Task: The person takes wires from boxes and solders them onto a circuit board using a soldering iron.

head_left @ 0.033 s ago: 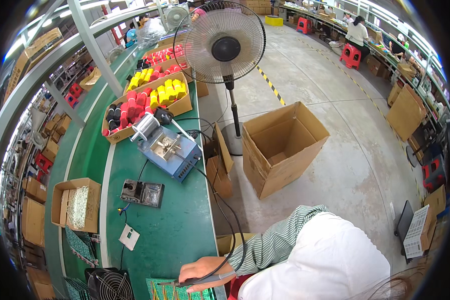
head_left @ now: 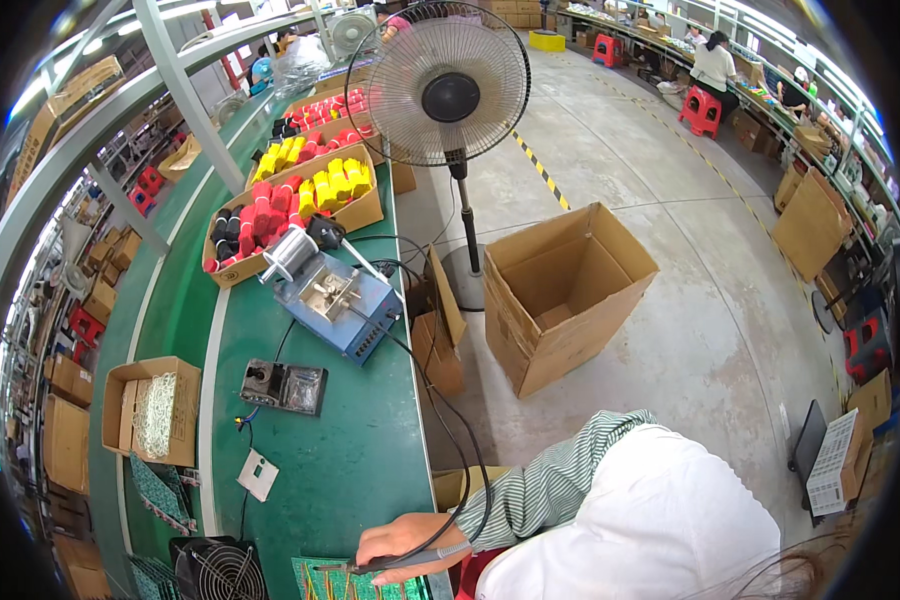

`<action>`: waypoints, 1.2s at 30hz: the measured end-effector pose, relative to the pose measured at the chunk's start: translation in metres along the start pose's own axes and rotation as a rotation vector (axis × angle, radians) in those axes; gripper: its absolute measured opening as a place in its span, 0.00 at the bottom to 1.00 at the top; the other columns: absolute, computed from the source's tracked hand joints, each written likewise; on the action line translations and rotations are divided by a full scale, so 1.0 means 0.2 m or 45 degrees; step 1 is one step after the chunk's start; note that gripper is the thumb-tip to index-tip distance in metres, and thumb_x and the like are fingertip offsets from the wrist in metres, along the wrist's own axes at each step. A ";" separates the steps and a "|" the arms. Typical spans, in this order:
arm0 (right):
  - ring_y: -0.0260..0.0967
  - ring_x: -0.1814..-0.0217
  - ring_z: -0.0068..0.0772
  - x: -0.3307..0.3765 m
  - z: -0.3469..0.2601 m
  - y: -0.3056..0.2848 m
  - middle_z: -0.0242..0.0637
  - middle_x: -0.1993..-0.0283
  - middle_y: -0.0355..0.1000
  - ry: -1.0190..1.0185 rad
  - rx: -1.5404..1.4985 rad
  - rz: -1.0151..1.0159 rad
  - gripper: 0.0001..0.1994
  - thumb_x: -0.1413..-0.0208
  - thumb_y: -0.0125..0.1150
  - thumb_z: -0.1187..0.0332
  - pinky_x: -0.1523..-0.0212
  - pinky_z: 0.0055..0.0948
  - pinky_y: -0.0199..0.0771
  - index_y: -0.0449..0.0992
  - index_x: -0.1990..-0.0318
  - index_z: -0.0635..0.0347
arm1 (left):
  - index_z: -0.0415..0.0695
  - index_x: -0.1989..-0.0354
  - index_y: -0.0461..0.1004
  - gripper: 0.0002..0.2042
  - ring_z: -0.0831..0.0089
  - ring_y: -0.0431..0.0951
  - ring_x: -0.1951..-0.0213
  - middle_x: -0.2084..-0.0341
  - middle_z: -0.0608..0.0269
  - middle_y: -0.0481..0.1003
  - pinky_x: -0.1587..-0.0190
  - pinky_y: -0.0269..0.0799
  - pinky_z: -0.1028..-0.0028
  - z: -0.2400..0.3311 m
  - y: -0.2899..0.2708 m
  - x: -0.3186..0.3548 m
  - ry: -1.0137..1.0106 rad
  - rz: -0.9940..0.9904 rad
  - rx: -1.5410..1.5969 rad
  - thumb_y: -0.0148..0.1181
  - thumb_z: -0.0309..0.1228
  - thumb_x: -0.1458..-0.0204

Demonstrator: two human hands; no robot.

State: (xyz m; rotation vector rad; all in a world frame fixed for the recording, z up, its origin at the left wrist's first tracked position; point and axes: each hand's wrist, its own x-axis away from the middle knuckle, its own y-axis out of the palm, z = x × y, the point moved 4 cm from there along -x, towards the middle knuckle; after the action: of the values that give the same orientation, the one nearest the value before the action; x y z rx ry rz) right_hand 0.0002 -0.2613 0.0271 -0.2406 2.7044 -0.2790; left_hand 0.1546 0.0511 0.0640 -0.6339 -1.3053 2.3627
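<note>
My right hand, in a green-and-white striped sleeve, comes in from the lower right. Its fingers are closed round the grey handle of a soldering iron, whose metal tip points left. Below the tip, cut by the lower edge, lies a green circuit board with thin yellow and red wires across it. Whether the tip touches the board I cannot tell. From the iron a black cable loops up to a blue soldering station, with a solder spool at its top. My left hand is out of the picture.
On the green bench are a small black tray, a white card and a small fan. Boxes of red, yellow and black bundles stand farther up. A standing fan and an open carton are on the floor.
</note>
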 end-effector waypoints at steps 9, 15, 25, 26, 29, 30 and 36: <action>0.68 0.61 0.45 0.00 -0.01 -0.08 0.43 0.58 0.65 0.054 -0.035 0.016 0.15 0.39 0.53 0.59 0.62 0.37 0.68 0.65 0.55 0.63 | 0.42 0.55 0.76 0.12 0.56 0.75 0.54 0.57 0.48 0.75 0.48 0.68 0.66 0.31 0.06 0.04 0.079 -0.025 -0.236 0.61 0.30 0.47; 0.69 0.62 0.42 0.00 -0.03 -0.10 0.43 0.60 0.67 0.087 -0.087 0.020 0.15 0.40 0.54 0.59 0.62 0.35 0.69 0.66 0.56 0.63 | 0.42 0.54 0.76 0.13 0.57 0.75 0.53 0.56 0.48 0.75 0.47 0.68 0.66 0.49 0.05 0.10 0.099 -0.014 -0.409 0.61 0.31 0.46; 0.72 0.62 0.44 0.06 -0.03 -0.24 0.44 0.63 0.71 0.104 0.019 0.142 0.15 0.44 0.58 0.61 0.62 0.35 0.71 0.71 0.58 0.63 | 0.43 0.52 0.75 0.14 0.58 0.74 0.51 0.54 0.48 0.75 0.45 0.67 0.67 0.78 -0.09 0.30 -0.060 -0.128 -0.827 0.61 0.31 0.46; 0.72 0.62 0.43 0.03 -0.05 -0.23 0.44 0.63 0.72 0.119 0.005 0.104 0.14 0.45 0.59 0.61 0.63 0.34 0.72 0.72 0.58 0.63 | 0.47 0.43 0.67 0.22 0.62 0.61 0.41 0.43 0.49 0.63 0.38 0.53 0.69 0.62 -0.12 0.39 -0.554 -0.392 -0.620 0.59 0.38 0.45; 0.74 0.67 0.39 -0.02 -0.13 -0.24 0.41 0.66 0.73 0.146 0.068 0.062 0.13 0.49 0.63 0.65 0.66 0.32 0.73 0.73 0.60 0.61 | 0.35 0.71 0.75 0.03 0.65 0.73 0.78 0.80 0.54 0.74 0.72 0.68 0.70 0.61 0.02 0.38 -0.329 0.096 -0.192 0.62 0.21 0.52; 0.74 0.69 0.37 -0.01 -0.10 -0.25 0.39 0.68 0.74 0.136 0.081 0.130 0.12 0.51 0.65 0.66 0.69 0.30 0.72 0.74 0.61 0.61 | 0.38 0.70 0.76 0.05 0.57 0.76 0.75 0.77 0.52 0.75 0.70 0.71 0.67 0.63 0.11 0.30 -0.428 0.008 -0.021 0.64 0.23 0.55; 0.72 0.77 0.25 0.01 -0.11 -0.36 0.35 0.76 0.74 0.242 0.088 0.162 0.10 0.55 0.69 0.70 0.75 0.23 0.69 0.75 0.67 0.62 | 0.36 0.72 0.75 0.05 0.60 0.76 0.72 0.74 0.52 0.76 0.68 0.71 0.69 0.73 0.36 0.12 -0.282 -0.100 0.163 0.63 0.24 0.54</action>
State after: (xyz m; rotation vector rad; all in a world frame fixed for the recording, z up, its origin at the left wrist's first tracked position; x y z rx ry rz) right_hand -0.0015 -0.3270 0.0625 -0.0227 2.8757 -0.3737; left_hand 0.0477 -0.0742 0.0656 -0.2844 -1.2281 2.4820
